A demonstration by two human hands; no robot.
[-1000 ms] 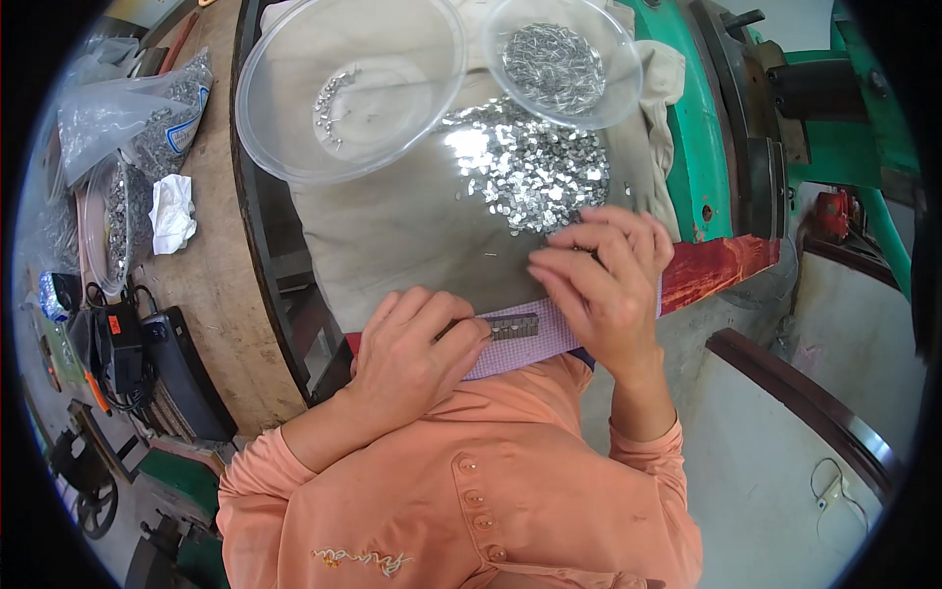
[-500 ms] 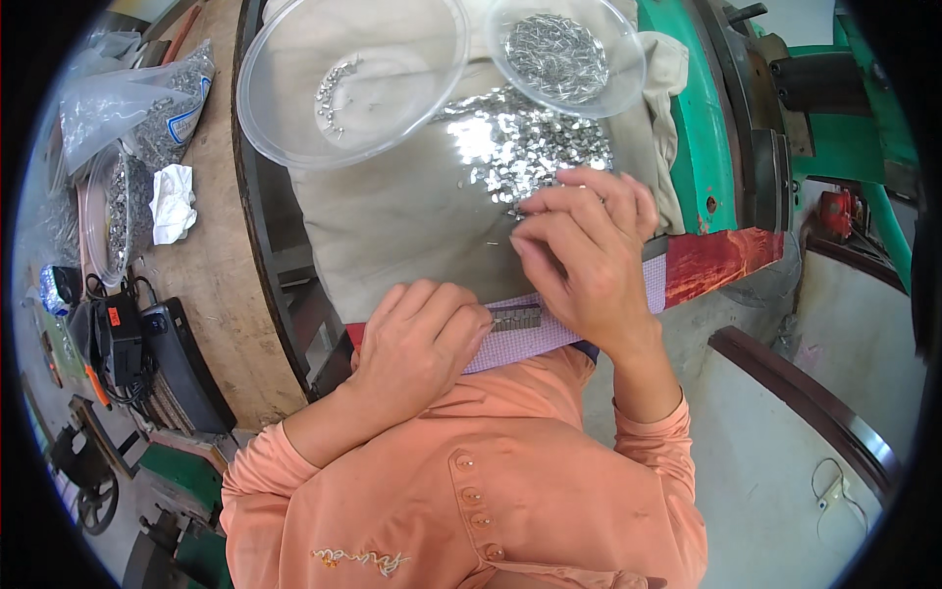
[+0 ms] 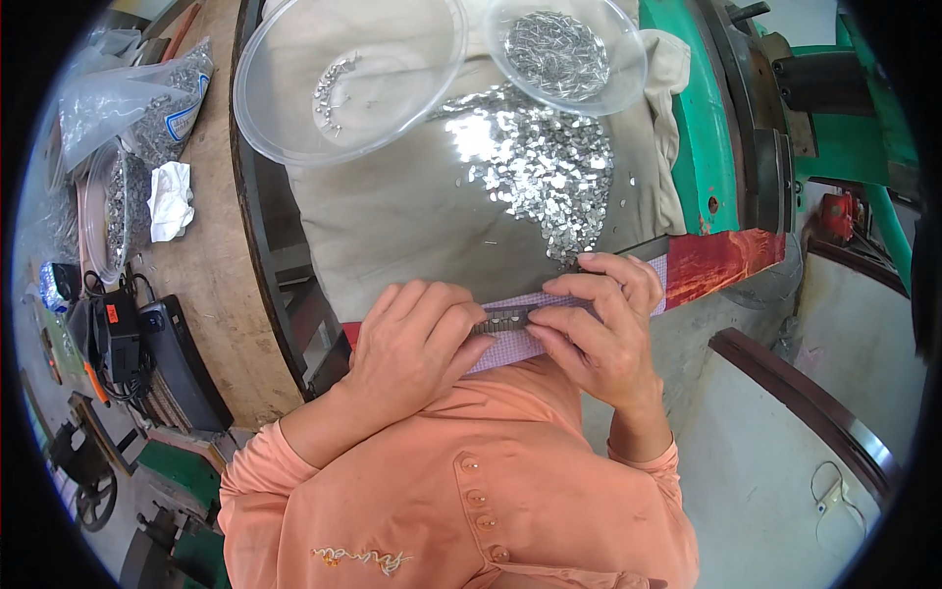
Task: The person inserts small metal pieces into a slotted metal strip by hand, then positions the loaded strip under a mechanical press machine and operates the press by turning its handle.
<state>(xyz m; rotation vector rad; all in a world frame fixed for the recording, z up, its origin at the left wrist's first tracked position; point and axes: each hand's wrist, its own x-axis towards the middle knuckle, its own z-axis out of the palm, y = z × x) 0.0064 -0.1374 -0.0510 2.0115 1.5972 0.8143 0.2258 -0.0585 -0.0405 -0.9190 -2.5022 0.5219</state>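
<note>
My left hand (image 3: 417, 334) is closed round the left end of a short dark metal bar with a row of notches (image 3: 503, 322), held low at the front edge of the cloth. Thumb and forefinger of my right hand (image 3: 610, 329) are pinched together at the bar's right end. Whatever lies between those fingertips is too small or hidden to make out. Small pale pieces show along the top of the bar. Just beyond my right hand spreads a heap of tiny shiny metal chips (image 3: 559, 172) on the grey-brown cloth (image 3: 392, 236).
A large clear bowl (image 3: 257, 137) with a few small metal parts stands far left. A smaller clear bowl (image 3: 636, 83) holds metal pins (image 3: 556, 59). Green machinery (image 3: 702, 147) stands on the right. Bagged parts (image 3: 172, 118) and a black adapter (image 3: 123, 339) lie left.
My right hand has come back from the chip heap to the bar, its fingertips now pinched there. Chips at the heap's near edge now trail toward me. My left hand stays on the bar.
</note>
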